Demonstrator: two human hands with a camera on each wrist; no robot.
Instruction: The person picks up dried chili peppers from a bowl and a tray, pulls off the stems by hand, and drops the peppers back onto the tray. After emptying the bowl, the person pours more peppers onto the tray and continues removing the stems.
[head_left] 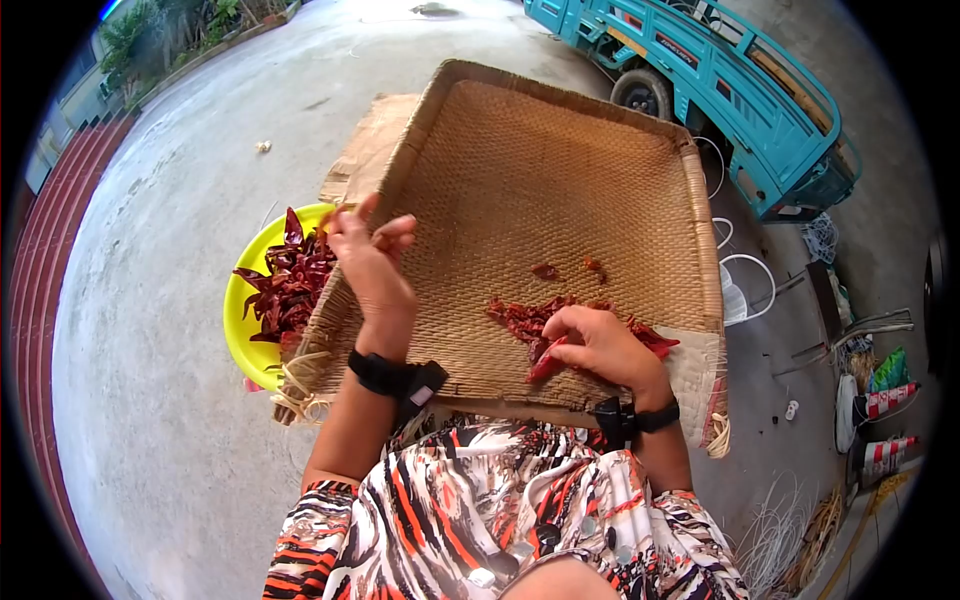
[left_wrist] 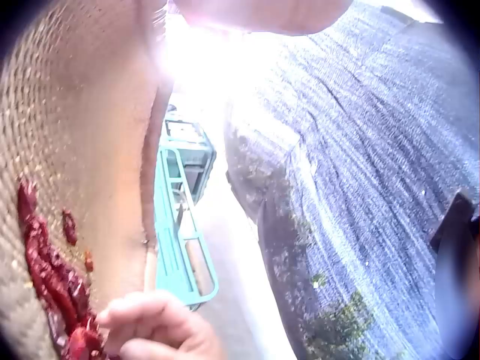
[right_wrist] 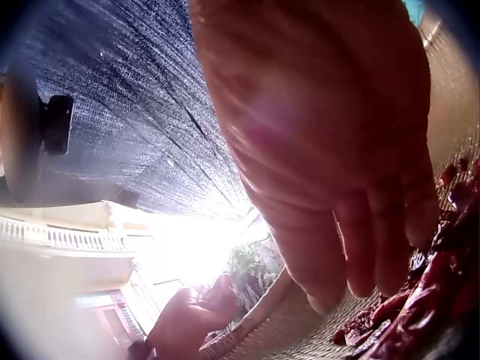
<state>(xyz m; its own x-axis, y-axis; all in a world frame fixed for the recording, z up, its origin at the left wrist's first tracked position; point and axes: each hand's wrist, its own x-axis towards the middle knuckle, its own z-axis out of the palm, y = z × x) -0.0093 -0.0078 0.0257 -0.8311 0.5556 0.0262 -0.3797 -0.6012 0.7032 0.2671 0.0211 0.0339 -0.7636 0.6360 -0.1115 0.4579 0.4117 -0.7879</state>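
Dried red chili peppers (head_left: 530,317) lie in a loose heap near the front of a woven tray (head_left: 560,190). Over the heap, my right hand (head_left: 605,345) pinches a red chili pepper between thumb and bent index finger, its end sticking out to the left. In the right wrist view the fingers (right_wrist: 367,247) reach down close over the chilies. My left hand (head_left: 372,270) is raised above the tray's left rim, beside a yellow basin (head_left: 237,310) of whole dried chilies (head_left: 292,285). Its fingers are spread and loosely bent, slightly blurred, with no chili plainly seen in them.
Cardboard (head_left: 365,150) shows behind the tray's left side. A teal cargo tricycle (head_left: 700,85) stands at the back right. Red steps (head_left: 65,250) run along the left. Striped red and white cones (head_left: 885,430) and loose wire (head_left: 785,520) lie on the right.
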